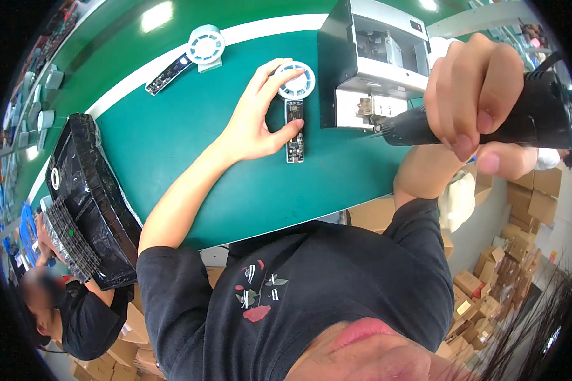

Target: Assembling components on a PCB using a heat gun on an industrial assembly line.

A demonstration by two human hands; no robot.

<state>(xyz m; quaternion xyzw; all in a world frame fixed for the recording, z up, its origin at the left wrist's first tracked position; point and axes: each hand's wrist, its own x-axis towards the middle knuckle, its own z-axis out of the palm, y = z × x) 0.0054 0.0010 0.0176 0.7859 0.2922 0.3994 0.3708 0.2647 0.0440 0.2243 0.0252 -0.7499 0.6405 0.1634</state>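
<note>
My left hand [251,124] steadies a small handheld fan [297,89] on the green table. Its fingers curl against the round white fan head, and the thumb presses on the bare circuit board in the handle. In my right hand [473,95] is a black electric screwdriver [408,127], held sideways with its tip pointing left. That tip is by the front outlet of a screw feeder [337,70]; whether the two touch, I cannot tell. Farther left lies a second handheld fan [206,47], its circuit board also exposed and its head facing up.
A black plastic-lined bin [92,190] stands at the table's left edge, with a person [79,317] working beyond it. More fan parts [44,119] lie along the far left line. Cardboard boxes [476,286] are piled on the floor to the right.
</note>
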